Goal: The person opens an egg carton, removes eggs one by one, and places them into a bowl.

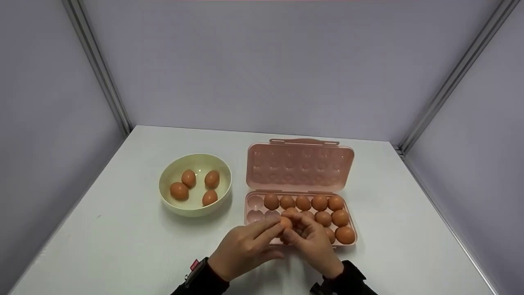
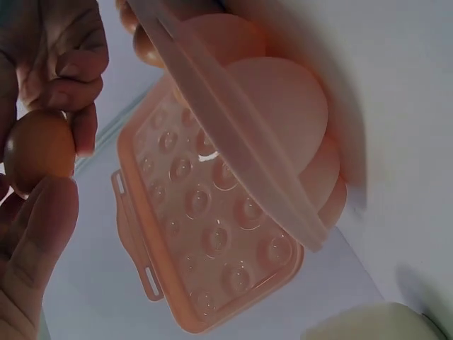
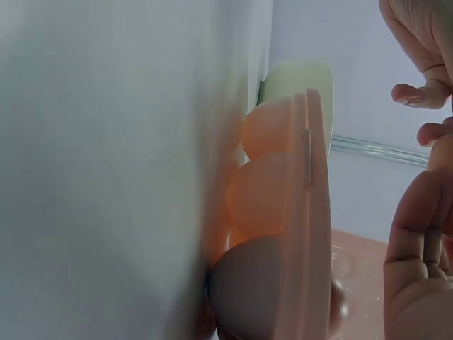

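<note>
A brown egg is held between both hands, above the front rows of a pink egg carton. My right hand pinches the egg between its thumb and fingers. My left hand touches the egg with extended fingertips, its thumb standing apart lower down. Seen from the left wrist, the same egg sits between fingers of the two hands. Several brown eggs fill the carton's right part, while empty cups show at its left. The hands hide some front cups.
Left of the carton stands a pale green bowl with several brown eggs inside. Behind the tray, the carton's hinged lid is tilted back. Everything rests on a white table enclosed by grey panels.
</note>
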`<state>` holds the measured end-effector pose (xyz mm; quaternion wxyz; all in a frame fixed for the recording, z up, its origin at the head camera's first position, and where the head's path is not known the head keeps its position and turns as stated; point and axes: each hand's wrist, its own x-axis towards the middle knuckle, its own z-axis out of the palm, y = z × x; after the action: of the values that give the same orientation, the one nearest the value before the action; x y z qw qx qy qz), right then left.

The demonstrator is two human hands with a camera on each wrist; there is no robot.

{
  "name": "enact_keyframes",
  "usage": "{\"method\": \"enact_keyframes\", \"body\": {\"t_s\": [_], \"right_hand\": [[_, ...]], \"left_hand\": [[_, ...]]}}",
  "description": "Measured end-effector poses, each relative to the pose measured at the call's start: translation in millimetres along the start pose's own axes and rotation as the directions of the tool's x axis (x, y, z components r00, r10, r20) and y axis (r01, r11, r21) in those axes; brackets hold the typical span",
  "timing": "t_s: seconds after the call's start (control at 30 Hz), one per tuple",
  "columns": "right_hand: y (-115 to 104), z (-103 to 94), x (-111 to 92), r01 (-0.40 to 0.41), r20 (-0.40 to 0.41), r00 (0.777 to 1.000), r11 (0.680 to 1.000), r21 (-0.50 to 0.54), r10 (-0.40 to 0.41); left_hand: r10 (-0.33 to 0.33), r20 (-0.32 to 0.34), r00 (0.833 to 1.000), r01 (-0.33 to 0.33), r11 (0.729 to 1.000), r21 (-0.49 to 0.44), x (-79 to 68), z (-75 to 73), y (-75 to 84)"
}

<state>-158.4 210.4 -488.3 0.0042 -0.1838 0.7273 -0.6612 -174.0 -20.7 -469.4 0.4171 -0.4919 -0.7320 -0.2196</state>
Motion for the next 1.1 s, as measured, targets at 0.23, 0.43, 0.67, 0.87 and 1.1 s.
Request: {"method": "enact_keyframes", "body": {"t_s": [0.23,0.43,0.67,0.87,1.1], "right_hand": [[0.7,-1.6,-0.2,0.01,0.046,0.999,0.999,0.049,-0.013],[0.9,-1.4,-0.6,0.032,0.094,0.995,0.996,0.077,-0.039],[1.4,-0.4,-1.0,0.055,0.111,0.992,0.997,0.054,-0.061],[1.2,0.4,-1.1,0.061,0.115,0.991,0.997,0.046,-0.066],[0.9,0.7,-1.0,0.068,0.095,0.993,0.997,0.033,-0.071]], "left_hand": [[-0.008,-0.004,1.0,0.008,1.0,0.006,-1.2,4.8,2.4],[-0.001,-0.008,1.0,0.001,1.0,0.004,-1.6,6.1,2.1],[0.014,-0.008,1.0,-0.014,0.999,0.031,-2.3,7.2,1.3],[0.017,-0.006,1.0,-0.017,0.999,0.03,-2.8,7.2,1.8],[0.005,-0.006,1.0,-0.005,1.0,0.014,-3.8,7.3,0.3]]}}
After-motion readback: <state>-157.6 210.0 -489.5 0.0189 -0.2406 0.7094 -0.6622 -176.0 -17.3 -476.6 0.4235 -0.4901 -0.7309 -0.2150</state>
